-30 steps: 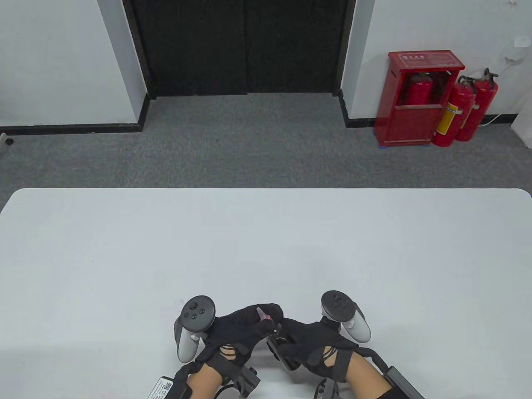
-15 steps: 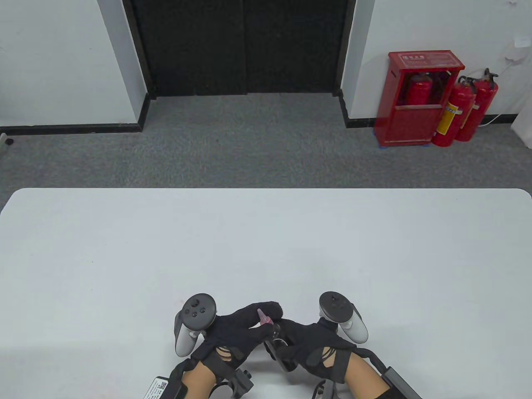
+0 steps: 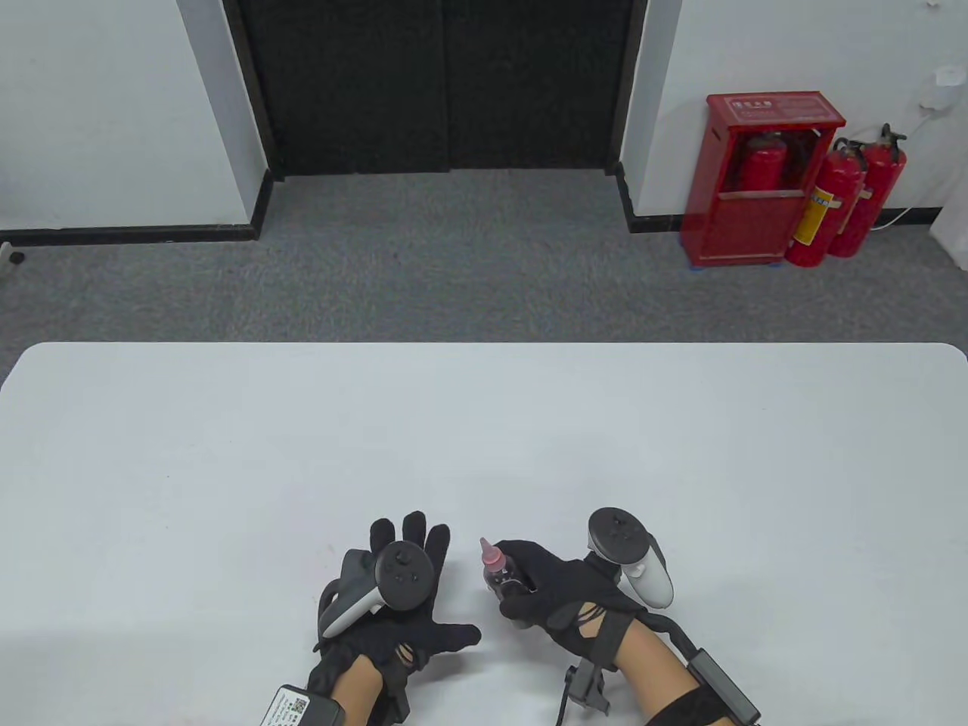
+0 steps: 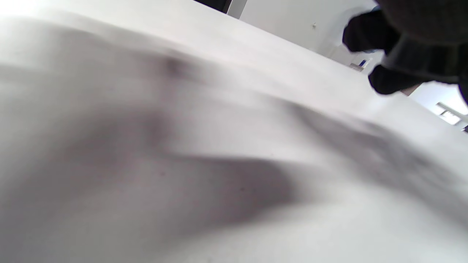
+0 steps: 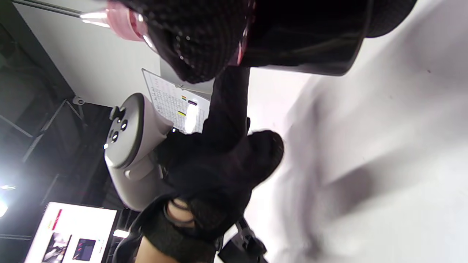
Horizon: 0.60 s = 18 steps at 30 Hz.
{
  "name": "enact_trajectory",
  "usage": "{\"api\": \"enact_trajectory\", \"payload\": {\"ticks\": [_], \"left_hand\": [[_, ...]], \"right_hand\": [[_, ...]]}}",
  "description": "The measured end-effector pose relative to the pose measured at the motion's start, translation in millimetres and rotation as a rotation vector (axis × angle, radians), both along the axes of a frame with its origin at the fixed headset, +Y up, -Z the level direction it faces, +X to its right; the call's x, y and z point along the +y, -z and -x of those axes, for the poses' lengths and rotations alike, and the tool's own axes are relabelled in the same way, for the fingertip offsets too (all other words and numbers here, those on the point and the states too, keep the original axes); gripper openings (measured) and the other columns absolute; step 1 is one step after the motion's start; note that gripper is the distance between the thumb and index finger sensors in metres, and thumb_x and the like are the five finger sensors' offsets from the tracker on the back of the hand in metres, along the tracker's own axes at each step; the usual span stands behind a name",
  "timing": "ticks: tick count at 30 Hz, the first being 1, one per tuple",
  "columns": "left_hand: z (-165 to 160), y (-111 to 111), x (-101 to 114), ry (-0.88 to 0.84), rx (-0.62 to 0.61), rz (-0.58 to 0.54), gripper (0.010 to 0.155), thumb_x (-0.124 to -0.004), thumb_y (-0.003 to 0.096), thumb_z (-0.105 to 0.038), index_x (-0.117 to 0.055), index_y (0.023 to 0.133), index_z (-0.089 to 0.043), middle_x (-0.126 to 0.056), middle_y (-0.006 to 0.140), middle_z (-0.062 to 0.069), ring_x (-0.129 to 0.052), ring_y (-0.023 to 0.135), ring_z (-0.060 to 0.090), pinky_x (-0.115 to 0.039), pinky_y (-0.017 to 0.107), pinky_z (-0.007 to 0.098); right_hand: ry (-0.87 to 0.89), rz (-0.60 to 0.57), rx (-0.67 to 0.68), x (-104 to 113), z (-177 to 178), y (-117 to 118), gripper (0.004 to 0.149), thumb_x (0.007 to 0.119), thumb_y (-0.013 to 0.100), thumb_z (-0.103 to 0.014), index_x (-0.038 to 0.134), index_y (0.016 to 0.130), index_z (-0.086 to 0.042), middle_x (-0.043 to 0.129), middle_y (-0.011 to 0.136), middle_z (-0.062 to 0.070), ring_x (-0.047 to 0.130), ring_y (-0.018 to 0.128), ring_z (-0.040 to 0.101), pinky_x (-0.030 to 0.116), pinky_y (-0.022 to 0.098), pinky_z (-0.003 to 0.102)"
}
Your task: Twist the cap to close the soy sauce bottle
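My left hand [image 3: 401,605] lies flat, palm down, on the white table [image 3: 227,469], fingers spread, gripping nothing. Just to its right, apart from it, my right hand [image 3: 556,597] is wrapped around the soy sauce bottle [image 3: 505,578]. The bottle stands near the table's front edge, its pink cap [image 3: 491,554] seated on top and tilted slightly left.

White table [image 3: 484,423] fills lower half of table view. Beyond it grey carpet [image 3: 454,257], w/ black double door [image 3: 442,83] at 12 o'clock. Red cabinet [image 3: 760,181] at 2 o'clock, against white wall [image 3: 794,45]; two extinguishers [image 3: 847,200] just beside it on its right, one more inside. Right wrist view: lit monitor [image 5: 69,233] at 7 o'clock, printed sheet [image 5: 172,102] near centre.
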<state>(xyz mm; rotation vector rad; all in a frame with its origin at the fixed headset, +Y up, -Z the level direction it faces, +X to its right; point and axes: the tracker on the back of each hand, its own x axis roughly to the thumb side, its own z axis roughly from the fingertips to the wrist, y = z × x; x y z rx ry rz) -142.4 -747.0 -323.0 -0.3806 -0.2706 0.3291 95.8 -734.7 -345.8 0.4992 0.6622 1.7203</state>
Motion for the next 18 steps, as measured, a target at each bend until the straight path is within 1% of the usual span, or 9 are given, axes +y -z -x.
{"api": "enact_trajectory", "payload": {"ticks": [3,6,7,9,11,15,18], "left_hand": [[3.3,0.9,-1.7,0.035,0.033,0.020,0.123,-0.074,0.0272,-0.077,0.007,0.105,-0.029,0.016,0.113,0.004,0.021,0.095,0.044,-0.009,0.066,0.070],[9.4,2.7,-3.7,0.024,0.063,0.064,0.122,-0.074,0.0283,-0.077,0.007,0.105,-0.028,0.015,0.113,0.005,0.020,0.096,0.045,-0.011,0.066,0.070],[10.9,3.1,-4.1,0.022,0.071,0.069,0.122,-0.074,0.0285,-0.077,0.007,0.105,-0.028,0.015,0.113,0.005,0.020,0.096,0.045,-0.011,0.066,0.070],[16.0,4.6,-4.8,0.023,0.091,0.076,0.121,-0.074,0.0285,-0.077,0.006,0.106,-0.028,0.014,0.114,0.005,0.019,0.096,0.045,-0.011,0.067,0.070],[19.7,5.8,-5.4,0.027,0.101,0.085,0.121,-0.074,0.0288,-0.077,0.006,0.106,-0.028,0.014,0.114,0.005,0.018,0.097,0.045,-0.012,0.067,0.070],[24.0,7.6,-7.2,0.018,0.114,0.100,0.121,-0.073,0.0292,-0.077,0.005,0.106,-0.027,0.013,0.114,0.005,0.017,0.097,0.045,-0.013,0.067,0.069],[24.6,8.5,-8.7,0.011,0.112,0.116,0.119,-0.073,0.0295,-0.077,0.003,0.106,-0.027,0.012,0.114,0.005,0.016,0.098,0.046,-0.013,0.067,0.069]], "right_hand": [[-0.019,0.006,-0.065,3.6,6.1,19.7,0.075,0.087,0.039,-0.030,0.050,0.103,-0.026,0.065,0.107,0.006,0.064,0.097,0.047,0.058,0.063,0.070],[-0.002,0.042,-0.179,3.3,12.2,47.9,0.075,0.088,0.039,-0.029,0.049,0.102,-0.028,0.064,0.108,0.004,0.063,0.099,0.045,0.057,0.064,0.070],[-0.003,0.044,-0.211,3.0,13.8,53.4,0.075,0.088,0.038,-0.028,0.049,0.102,-0.029,0.064,0.108,0.003,0.063,0.100,0.044,0.056,0.065,0.070],[-0.054,0.037,-0.298,1.7,18.1,67.1,0.075,0.089,0.038,-0.027,0.048,0.101,-0.031,0.063,0.109,0.001,0.062,0.103,0.042,0.051,0.068,0.068],[-0.111,0.042,-0.374,-3.8,21.5,80.1,0.075,0.089,0.038,-0.027,0.047,0.100,-0.034,0.063,0.110,0.000,0.060,0.105,0.040,0.049,0.069,0.066],[-0.168,0.077,-0.469,-18.3,24.7,93.2,0.075,0.089,0.038,-0.026,0.047,0.099,-0.037,0.062,0.112,-0.001,0.054,0.106,0.037,0.045,0.070,0.064],[-0.230,0.091,-0.530,-29.2,24.8,98.0,0.074,0.090,0.038,-0.025,0.049,0.098,-0.040,0.063,0.113,-0.006,0.058,0.104,0.038,0.046,0.069,0.064]]}}
